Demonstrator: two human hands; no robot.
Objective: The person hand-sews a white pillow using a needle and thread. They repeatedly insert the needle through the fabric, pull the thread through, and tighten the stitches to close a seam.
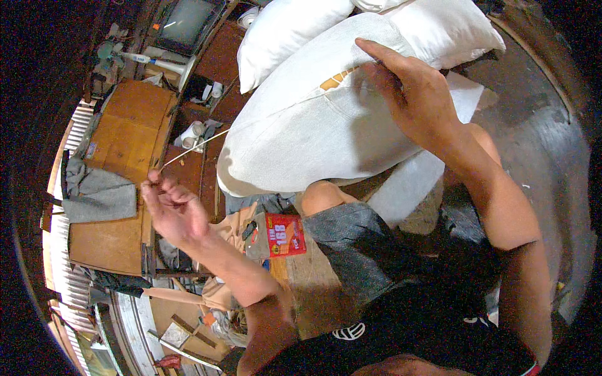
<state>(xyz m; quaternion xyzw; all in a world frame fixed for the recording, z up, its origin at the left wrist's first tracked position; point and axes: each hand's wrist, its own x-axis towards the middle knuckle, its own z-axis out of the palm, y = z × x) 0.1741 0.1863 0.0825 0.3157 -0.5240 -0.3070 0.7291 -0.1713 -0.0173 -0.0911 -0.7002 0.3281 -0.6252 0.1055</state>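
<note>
A large white fabric cushion point(301, 141) leans across my knees, with a seam running along its upper face. Part of that seam gapes, and yellowish filling point(336, 79) shows between several lacing stitches. From the seam a white thread point(194, 148) runs taut down to the left. My left hand point(179, 210) pinches its end between thumb and fingers, well away from the cushion; the fingers are slightly blurred, and no needle can be made out. My right hand point(414, 94) is over the cushion beside the gap, its fingers stretched out and holding nothing visible.
More stuffed white cushions point(288, 37) lie behind. To the left stand a wooden cabinet point(135, 125) with a grey cloth point(100, 191) on it and a white fan point(179, 67). A red packet point(286, 235) lies by my knee. White fabric point(407, 188) hangs below the cushion.
</note>
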